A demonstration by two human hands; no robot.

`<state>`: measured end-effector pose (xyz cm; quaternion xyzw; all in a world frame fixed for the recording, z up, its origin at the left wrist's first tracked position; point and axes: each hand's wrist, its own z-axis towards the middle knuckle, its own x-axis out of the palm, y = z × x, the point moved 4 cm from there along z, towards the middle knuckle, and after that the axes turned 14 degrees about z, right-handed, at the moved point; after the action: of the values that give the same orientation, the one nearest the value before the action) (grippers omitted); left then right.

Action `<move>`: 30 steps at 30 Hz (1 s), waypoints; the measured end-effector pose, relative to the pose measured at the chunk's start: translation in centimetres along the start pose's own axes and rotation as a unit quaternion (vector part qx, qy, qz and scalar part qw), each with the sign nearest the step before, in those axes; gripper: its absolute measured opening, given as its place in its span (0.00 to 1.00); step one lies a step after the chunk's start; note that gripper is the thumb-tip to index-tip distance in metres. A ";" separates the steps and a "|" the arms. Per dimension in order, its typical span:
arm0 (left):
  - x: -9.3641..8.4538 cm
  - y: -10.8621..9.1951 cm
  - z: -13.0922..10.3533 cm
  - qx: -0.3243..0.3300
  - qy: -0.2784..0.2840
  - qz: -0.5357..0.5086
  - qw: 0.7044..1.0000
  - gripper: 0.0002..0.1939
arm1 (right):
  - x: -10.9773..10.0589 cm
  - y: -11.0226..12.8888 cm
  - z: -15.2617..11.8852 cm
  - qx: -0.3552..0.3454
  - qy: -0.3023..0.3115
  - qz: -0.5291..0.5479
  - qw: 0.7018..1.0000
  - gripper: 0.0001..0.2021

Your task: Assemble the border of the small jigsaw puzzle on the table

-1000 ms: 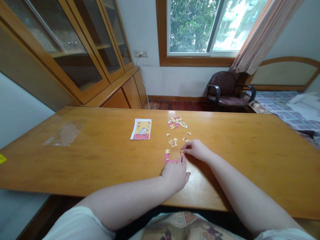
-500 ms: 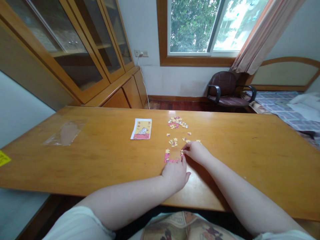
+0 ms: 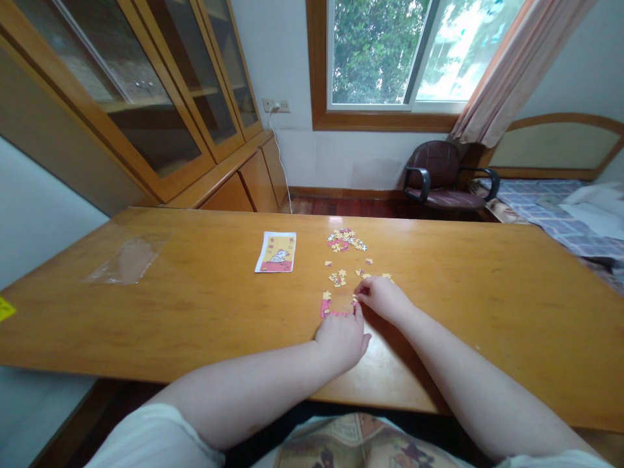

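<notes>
A partly joined jigsaw strip (image 3: 325, 307), pink with some yellow, forms a U shape near the front middle of the table. Over its lower right part rests my left hand (image 3: 341, 338), index finger stretched onto the pink pieces and thumb held apart; it grips nothing. My right hand (image 3: 385, 296) pinches a small pale yellow puzzle piece (image 3: 355, 298) at the top of the strip's right side. The fingers partly cover that piece. Just beyond lie a small cluster of yellow pieces (image 3: 337, 278) and a few loose pieces (image 3: 361, 272), some beside my right knuckles.
A heap of mixed puzzle pieces (image 3: 344, 239) lies farther back on the wooden table (image 3: 219, 305). Left of it is a picture card (image 3: 275, 252) with a white cartoon animal. A clear plastic bag (image 3: 129, 260) lies at the far left, and a yellow label (image 3: 6, 308) shows at the left edge.
My right fingers have shifted very slightly, and the pinched piece sits a touch lower against the strip's right side. My left hand stays nearly in place.
</notes>
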<state>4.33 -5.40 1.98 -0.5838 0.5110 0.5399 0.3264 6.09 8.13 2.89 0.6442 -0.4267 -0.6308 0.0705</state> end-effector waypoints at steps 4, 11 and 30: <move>-0.4 0.3 -0.2 0.009 -0.008 -0.008 1.000 0.33 | 0.2 0.1 -0.1 -0.006 0.000 -0.007 1.000 0.08; -4.0 6.5 -0.6 0.042 -0.106 -0.082 0.990 0.20 | -0.7 0.5 -0.6 -0.036 -0.012 0.009 0.999 0.08; -1.1 11.3 0.9 0.018 0.084 -0.060 0.994 0.33 | -1.0 0.8 -2.4 -0.070 0.084 -0.117 0.987 0.25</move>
<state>-6.52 -7.29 4.82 -0.6508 0.5105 0.4592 0.3240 7.95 7.19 4.59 0.7339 -0.2961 -0.6066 0.0764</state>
